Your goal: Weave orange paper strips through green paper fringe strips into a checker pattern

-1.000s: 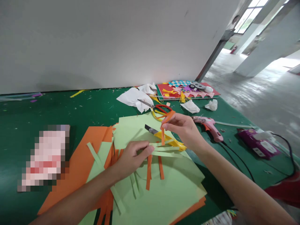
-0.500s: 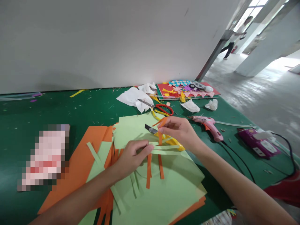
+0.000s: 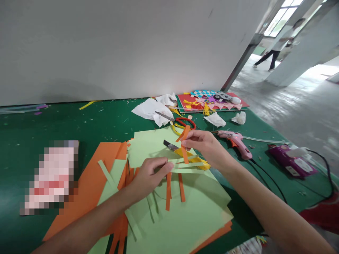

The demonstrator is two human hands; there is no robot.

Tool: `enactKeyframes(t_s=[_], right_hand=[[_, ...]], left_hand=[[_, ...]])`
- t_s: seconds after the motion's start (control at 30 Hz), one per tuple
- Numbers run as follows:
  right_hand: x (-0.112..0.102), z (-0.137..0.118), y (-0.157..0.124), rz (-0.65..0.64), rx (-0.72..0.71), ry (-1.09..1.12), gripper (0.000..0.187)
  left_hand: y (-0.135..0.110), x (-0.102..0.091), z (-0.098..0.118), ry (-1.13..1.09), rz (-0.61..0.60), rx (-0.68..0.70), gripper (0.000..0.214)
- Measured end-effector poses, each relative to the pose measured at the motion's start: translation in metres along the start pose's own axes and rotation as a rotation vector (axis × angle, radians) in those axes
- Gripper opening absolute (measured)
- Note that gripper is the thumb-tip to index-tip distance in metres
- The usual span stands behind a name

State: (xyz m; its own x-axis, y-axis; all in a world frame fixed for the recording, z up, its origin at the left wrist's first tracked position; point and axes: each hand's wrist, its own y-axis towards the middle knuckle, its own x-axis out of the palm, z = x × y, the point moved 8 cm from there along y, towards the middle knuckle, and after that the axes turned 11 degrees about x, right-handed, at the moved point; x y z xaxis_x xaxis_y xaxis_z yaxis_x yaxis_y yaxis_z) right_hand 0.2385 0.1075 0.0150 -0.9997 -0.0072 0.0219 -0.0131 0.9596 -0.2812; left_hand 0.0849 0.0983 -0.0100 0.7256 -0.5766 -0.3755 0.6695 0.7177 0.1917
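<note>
My left hand (image 3: pixel 149 174) pinches the ends of light green paper strips (image 3: pixel 186 165) that lie across orange strips (image 3: pixel 168 190) on a stack of light green sheets (image 3: pixel 185 215). My right hand (image 3: pixel 203 144) is closed on the upper part of an orange strip (image 3: pixel 184 135), holding it up where it crosses the green strips. A yellow utility knife (image 3: pixel 185 153) lies just beyond the strips, partly hidden by my right hand.
Orange sheets (image 3: pixel 90 183) lie under the green ones on the green table (image 3: pixel 26 134). Red-handled scissors (image 3: pixel 182 121), white crumpled paper (image 3: pixel 153 109), a pink glue gun (image 3: pixel 237 141), a purple power strip (image 3: pixel 291 164) and woven craft pieces (image 3: pixel 212 98) sit beyond. A person walks far off at the upper right.
My right hand lowered the orange strip toward the green strips, then raised it slightly again. My left hand stayed pinched in place. A distant person walked rightward in the background.
</note>
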Motion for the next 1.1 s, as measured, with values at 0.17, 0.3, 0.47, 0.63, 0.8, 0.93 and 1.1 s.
enactKeyframes(t_s=[0.17, 0.3, 0.47, 0.63, 0.8, 0.93, 1.1], right_hand=[[0.001, -0.002, 0.001, 0.009, -0.06, -0.054, 0.019], [-0.001, -0.016, -0.004, 0.065, -0.219, -0.236, 0.013], [0.002, -0.025, -0.012, 0.064, -0.334, -0.367, 0.01], [0.007, -0.021, -0.009, 0.008, -0.304, -0.397, 0.012], [0.001, -0.022, -0.009, 0.032, -0.305, -0.333, 0.011], [0.002, -0.022, -0.01, 0.018, -0.304, -0.334, 0.011], [0.005, -0.021, -0.009, -0.001, -0.303, -0.375, 0.013]], left_hand=[[-0.001, 0.0, 0.0, -0.012, -0.004, 0.006, 0.043], [-0.001, 0.001, 0.0, -0.029, -0.014, 0.0, 0.043], [-0.001, 0.003, -0.001, -0.044, -0.021, 0.005, 0.043], [-0.003, 0.001, -0.002, -0.028, -0.016, 0.005, 0.043], [-0.003, 0.002, -0.001, -0.022, -0.041, -0.014, 0.043], [-0.002, 0.002, 0.002, -0.012, -0.047, -0.007, 0.043], [-0.002, 0.002, 0.004, -0.004, -0.042, 0.002, 0.045]])
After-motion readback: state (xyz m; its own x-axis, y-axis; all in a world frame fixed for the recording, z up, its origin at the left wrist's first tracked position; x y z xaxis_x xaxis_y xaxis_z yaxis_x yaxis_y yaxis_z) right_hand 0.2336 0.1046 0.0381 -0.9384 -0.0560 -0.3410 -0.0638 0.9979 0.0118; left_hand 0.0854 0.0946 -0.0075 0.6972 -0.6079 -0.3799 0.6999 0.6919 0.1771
